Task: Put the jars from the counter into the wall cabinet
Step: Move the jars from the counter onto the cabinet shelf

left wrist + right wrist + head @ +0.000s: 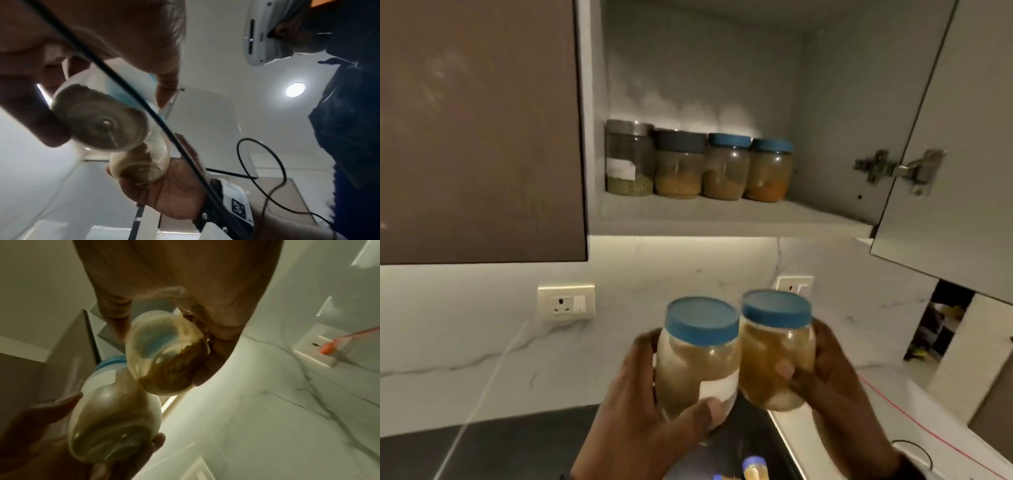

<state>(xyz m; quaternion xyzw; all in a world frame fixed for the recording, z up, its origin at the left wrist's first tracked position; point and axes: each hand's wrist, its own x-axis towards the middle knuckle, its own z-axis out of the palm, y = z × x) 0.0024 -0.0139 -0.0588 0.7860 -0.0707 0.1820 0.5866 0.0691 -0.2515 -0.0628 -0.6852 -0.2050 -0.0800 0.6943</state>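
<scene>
In the head view I hold two clear jars with blue lids side by side, below the open wall cabinet [722, 214]. My left hand [683, 373] grips the left jar [698, 356], which has a white label and pale contents. My right hand [799, 353] grips the right jar [774, 346] with brownish contents. The two jars touch at their shoulders. The left wrist view shows the left jar's base [98, 120] and the right jar [139, 167] beyond it. In the right wrist view the right jar [166, 356] hangs above the left jar [115, 423].
Several filled jars [727, 166] stand in a row at the back left of the cabinet shelf, with bare shelf in front and to the right. The cabinet door [945, 137] hangs open at right. A closed brown door [479, 130] is at left. Another blue-lidded jar [755, 471] lies low on the counter.
</scene>
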